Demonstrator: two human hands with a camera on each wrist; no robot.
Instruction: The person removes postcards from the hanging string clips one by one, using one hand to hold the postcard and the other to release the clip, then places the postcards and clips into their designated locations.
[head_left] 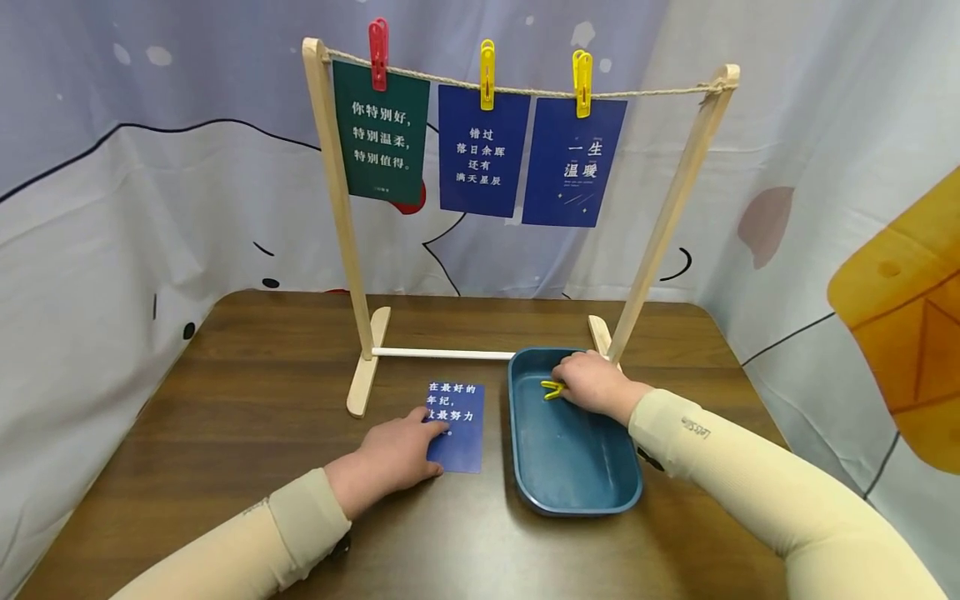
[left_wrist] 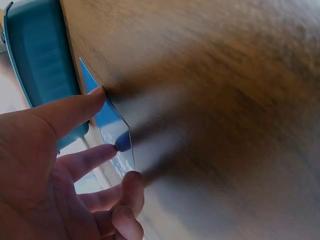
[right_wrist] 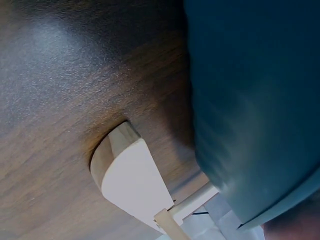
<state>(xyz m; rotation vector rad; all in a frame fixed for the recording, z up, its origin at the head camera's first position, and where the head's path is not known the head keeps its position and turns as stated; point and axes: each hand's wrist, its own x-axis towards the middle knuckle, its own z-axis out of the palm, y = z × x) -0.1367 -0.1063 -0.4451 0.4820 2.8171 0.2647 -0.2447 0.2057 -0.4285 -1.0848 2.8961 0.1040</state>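
Observation:
A blue card (head_left: 467,442) with white Chinese characters lies on the table. My left hand (head_left: 397,450) is at its left side, fingers straight to slightly bent. In the left wrist view, thumb and fingertips touch the card (left_wrist: 106,112) at its edge and face. My right hand (head_left: 598,385) reaches into the far end of a blue-green plastic tray (head_left: 573,504), pinching a yellow clothespin (head_left: 552,389) that is partly hidden by the fingers. From the right wrist, mainly the tray's outer wall (right_wrist: 250,110) shows, with the fingers hidden.
Behind stands a wooden rack (head_left: 341,208) with a twine line (head_left: 667,92). A red clothespin (head_left: 378,54) holds a green card (head_left: 381,133) there; yellow clothespins (head_left: 487,75) hold two blue cards (head_left: 482,150). The rack's foot (right_wrist: 135,180) stands close beside the tray.

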